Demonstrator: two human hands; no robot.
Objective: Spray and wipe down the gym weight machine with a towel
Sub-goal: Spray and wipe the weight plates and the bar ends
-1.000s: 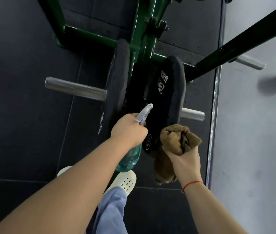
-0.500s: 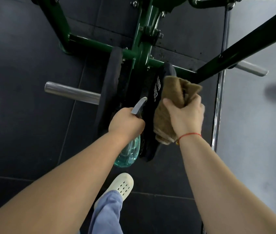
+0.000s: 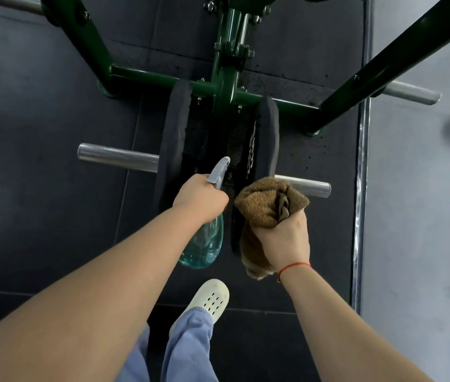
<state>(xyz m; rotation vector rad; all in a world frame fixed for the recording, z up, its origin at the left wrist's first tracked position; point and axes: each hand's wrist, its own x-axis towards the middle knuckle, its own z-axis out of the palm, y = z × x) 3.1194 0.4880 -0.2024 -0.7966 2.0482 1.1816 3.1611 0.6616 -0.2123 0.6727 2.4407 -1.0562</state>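
Left hand [image 3: 200,197] is gripping the spray bottle [image 3: 204,244]; right hand [image 3: 284,238] is clutching the brown towel [image 3: 262,202] against the right weight plate [image 3: 266,139].

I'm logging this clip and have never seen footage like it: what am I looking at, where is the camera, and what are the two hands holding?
There is no robot here. The one picture comes from a camera worn on a person's head, looking down past both bare arms. Below is the green steel frame of a gym weight machine, standing on dark floor mats. Two black weight plates hang on a shiny steel bar.

The left hand grips a clear teal spray bottle by its grey trigger head, with the nozzle pointing into the gap between the plates. The right hand holds a bunched brown towel next to the right plate; I cannot tell whether the towel touches it.

A white shoe and a blue trouser leg show at the bottom.
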